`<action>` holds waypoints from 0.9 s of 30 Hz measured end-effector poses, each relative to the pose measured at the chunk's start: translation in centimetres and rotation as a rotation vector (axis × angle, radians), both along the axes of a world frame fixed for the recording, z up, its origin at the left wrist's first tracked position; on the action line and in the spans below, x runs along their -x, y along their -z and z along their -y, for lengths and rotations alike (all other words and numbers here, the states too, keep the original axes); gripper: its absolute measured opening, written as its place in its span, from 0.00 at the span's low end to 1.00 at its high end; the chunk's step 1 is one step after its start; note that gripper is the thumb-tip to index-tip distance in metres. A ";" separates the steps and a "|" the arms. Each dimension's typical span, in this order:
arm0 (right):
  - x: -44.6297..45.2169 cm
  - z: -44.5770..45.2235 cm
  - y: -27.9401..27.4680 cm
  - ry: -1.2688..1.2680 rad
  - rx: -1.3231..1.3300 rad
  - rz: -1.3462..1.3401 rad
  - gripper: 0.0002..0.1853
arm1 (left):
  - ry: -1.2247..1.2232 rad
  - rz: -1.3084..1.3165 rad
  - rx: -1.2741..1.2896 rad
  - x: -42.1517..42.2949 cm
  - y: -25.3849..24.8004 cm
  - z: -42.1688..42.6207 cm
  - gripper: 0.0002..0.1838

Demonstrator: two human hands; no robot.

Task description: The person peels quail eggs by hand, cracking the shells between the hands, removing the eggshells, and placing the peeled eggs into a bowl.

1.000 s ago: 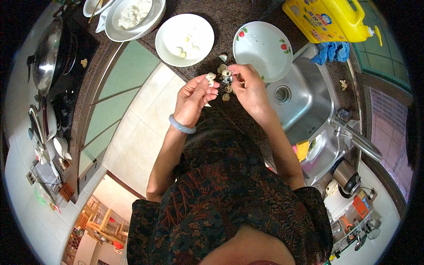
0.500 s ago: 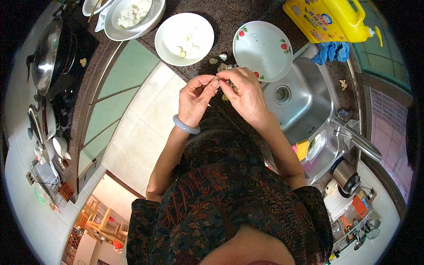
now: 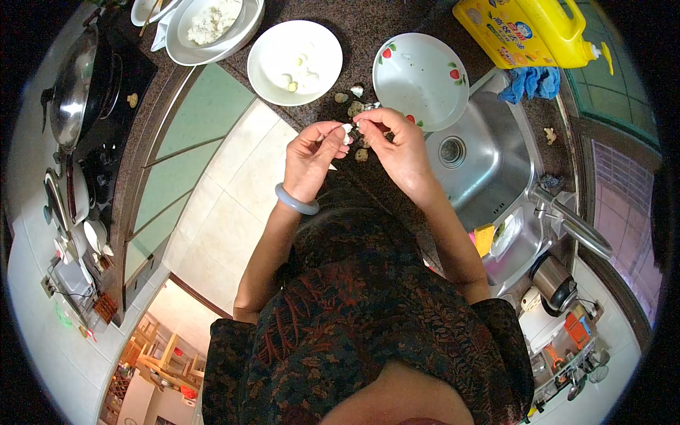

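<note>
Over the counter edge, my left hand [image 3: 312,157] is closed around a small white quail egg [image 3: 347,132], held between thumb and fingertips. A bracelet circles that wrist. My right hand [image 3: 398,150] is pinched close beside the egg, with a small bit of eggshell [image 3: 356,125] at its fingertips. Speckled shell pieces [image 3: 355,109] lie on the counter just beyond and under my hands. Farther off to the left, a white bowl [image 3: 262,67] contains a few pale peeled eggs, some showing yellow. To the right stands a bowl with red fruit decoration [image 3: 425,78], holding a little liquid.
A steel sink [image 3: 489,163] with a faucet [image 3: 574,219] lies to the right. Beyond it are a blue cloth [image 3: 530,83] and a yellow detergent jug [image 3: 524,35]. At far left, a wok [image 3: 74,85] sits on the stove. Another bowl [image 3: 248,39] holds white food.
My fingertips have parted slightly, the right hand drawing a little to the right. The white egg in my left hand now shows more clearly.
</note>
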State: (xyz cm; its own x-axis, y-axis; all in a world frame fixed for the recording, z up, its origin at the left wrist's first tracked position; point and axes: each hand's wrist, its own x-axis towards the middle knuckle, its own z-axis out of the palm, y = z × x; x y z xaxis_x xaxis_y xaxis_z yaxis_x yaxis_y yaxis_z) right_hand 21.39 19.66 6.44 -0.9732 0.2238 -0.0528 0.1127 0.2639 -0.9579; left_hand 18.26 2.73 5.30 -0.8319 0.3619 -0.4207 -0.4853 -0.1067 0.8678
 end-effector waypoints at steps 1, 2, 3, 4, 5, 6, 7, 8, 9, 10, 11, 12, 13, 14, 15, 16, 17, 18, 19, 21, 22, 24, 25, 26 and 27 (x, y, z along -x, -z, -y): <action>0.1 -0.1 0.0 0.015 -0.017 -0.008 0.07 | 0.000 0.000 0.000 0.1 -0.1 0.1 0.11; 0.2 -0.2 -0.1 0.029 -0.034 -0.017 0.07 | -0.003 0.065 -0.043 0.2 -0.2 0.2 0.12; 0.2 -0.3 -0.2 0.030 -0.033 -0.017 0.07 | -0.007 0.129 -0.085 0.3 -0.3 0.4 0.13; 0.2 -0.4 -0.5 0.036 -0.041 0.031 0.07 | -0.006 0.129 -0.085 0.3 -0.3 0.5 0.13; 0.3 -0.5 -0.7 0.042 -0.048 0.080 0.08 | -0.011 0.144 -0.121 0.5 -0.3 0.6 0.13; 0.4 -0.6 -0.9 0.043 -0.048 0.080 0.08 | -0.015 0.160 -0.158 0.6 -0.5 0.8 0.14; 0.5 -0.8 -1.0 0.010 -0.122 0.082 0.08 | -0.015 0.141 -0.109 1.0 -0.7 0.9 0.14; 0.5 -1.0 -1.0 -0.024 -0.196 0.085 0.08 | -0.015 0.123 -0.061 1.5 -1.2 1.0 0.14; 0.4 -1.3 -0.6 -0.022 -0.197 0.086 0.08 | -0.023 0.059 -0.031 2.2 -1.6 1.3 0.15; 0.2 -1.6 0.1 -0.019 -0.207 0.081 0.08 | -0.031 -0.031 0.023 3.1 -1.5 1.5 0.15; 0.1 -2.0 0.7 -0.017 -0.216 0.073 0.08 | -0.039 -0.095 0.052 4.1 -1.7 1.7 0.15; 0.0 -2.4 1.0 -0.019 -0.216 0.071 0.08 | -0.048 -0.159 0.081 5.1 -1.9 1.9 0.15; -0.1 -2.9 1.2 0.008 -0.235 0.078 0.08 | -0.048 -0.264 0.179 6.1 -1.8 2.3 0.14; -0.2 -3.3 1.2 0.037 -0.255 0.085 0.08 | -0.046 -0.368 0.274 7.1 -1.6 2.5 0.14; -0.4 -3.6 0.9 0.042 -0.317 0.121 0.08 | -0.040 -0.448 0.326 8.2 -1.3 2.7 0.14; -0.8 -3.8 0.9 0.045 -0.320 0.120 0.08 | -0.045 -0.519 0.431 9.2 -1.0 2.6 0.13; -1.2 -3.9 1.1 0.031 -0.390 0.102 0.06 | -0.028 -0.633 0.555 10.1 -0.6 2.5 0.13; -1.6 -3.9 1.3 0.017 -0.460 0.085 0.05 | -0.011 -0.745 0.680 10.9 -0.2 2.5 0.13; -2.0 -3.8 1.5 0.018 -0.462 0.083 0.05 | -0.011 -0.747 0.677 11.6 0.2 2.5 0.13; -3.0 -3.3 2.0 -0.053 -0.475 -0.024 0.05 | 0.084 -0.953 0.911 12.7 0.9 2.4 0.13; -3.5 -3.0 2.4 -0.052 -0.476 -0.024 0.05 | 0.084 -0.954 0.909 13.1 1.2 2.4 0.13; -4.4 -2.2 3.3 -0.102 -0.593 0.089 0.10 | 0.185 -0.947 0.978 13.7 1.9 2.3 0.12; -4.7 -1.9 3.7 -0.099 -0.681 0.046 0.14 | 0.187 -0.948 0.978 13.8 2.2 2.3 0.12; -4.7 -1.6 3.9 -0.097 -0.680 0.047 0.14 | 0.184 -0.982 0.983 13.9 2.3 2.2 0.12; -4.8 -1.4 4.0 -0.102 -0.745 0.033 0.15 | 0.181 -1.016 0.988 13.9 2.4 2.2 0.12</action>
